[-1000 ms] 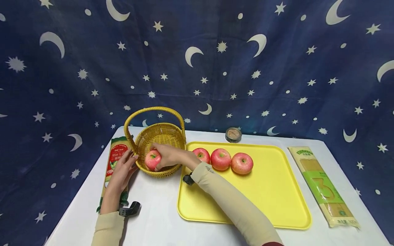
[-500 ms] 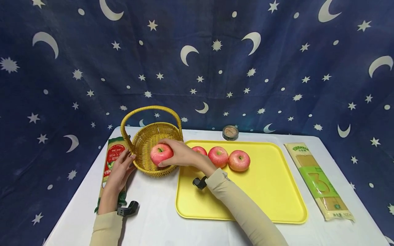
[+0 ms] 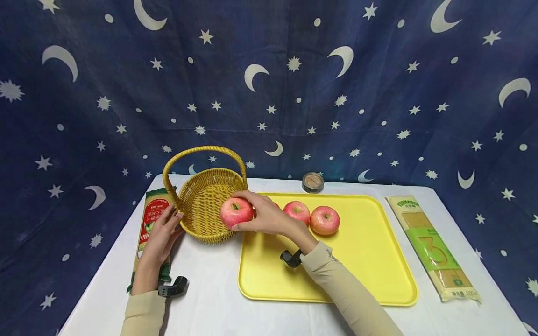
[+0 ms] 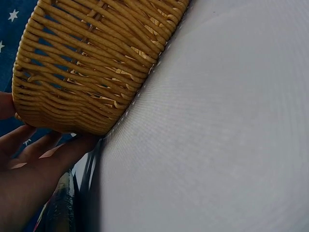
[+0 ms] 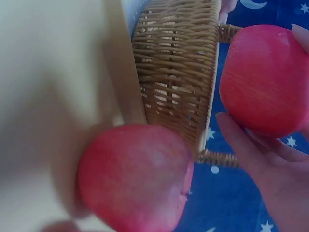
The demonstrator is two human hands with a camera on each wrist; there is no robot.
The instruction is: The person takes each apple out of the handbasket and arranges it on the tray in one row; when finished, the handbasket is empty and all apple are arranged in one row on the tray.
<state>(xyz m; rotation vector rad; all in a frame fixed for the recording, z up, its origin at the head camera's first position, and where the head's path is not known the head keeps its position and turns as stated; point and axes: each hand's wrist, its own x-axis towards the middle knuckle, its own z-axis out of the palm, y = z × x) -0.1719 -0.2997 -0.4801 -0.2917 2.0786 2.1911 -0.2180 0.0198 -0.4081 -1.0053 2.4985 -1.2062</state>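
My right hand (image 3: 265,214) grips a red apple (image 3: 236,213) between thumb and fingers, over the right rim of the yellow wicker basket (image 3: 206,200). The right wrist view shows this held apple (image 5: 265,79) beside the basket's outer wall (image 5: 176,63). At the basket's left side, my left hand (image 3: 161,233) holds the rim, its fingers along the woven wall (image 4: 91,63). On the yellow tray (image 3: 357,270) sit two apples, one (image 3: 296,212) beside the other (image 3: 325,220); a third (image 3: 275,205) is mostly hidden behind my right hand.
Left of the basket lies a red and green pasta packet (image 3: 153,219), partly under my left arm. A long noodle packet (image 3: 433,247) lies right of the tray. A small round container (image 3: 313,182) stands behind it, before a starry blue cloth (image 3: 269,42).
My right hand has lifted the apple up out of the basket and carried it right, over the rim towards the tray. The left hand stays at the basket.
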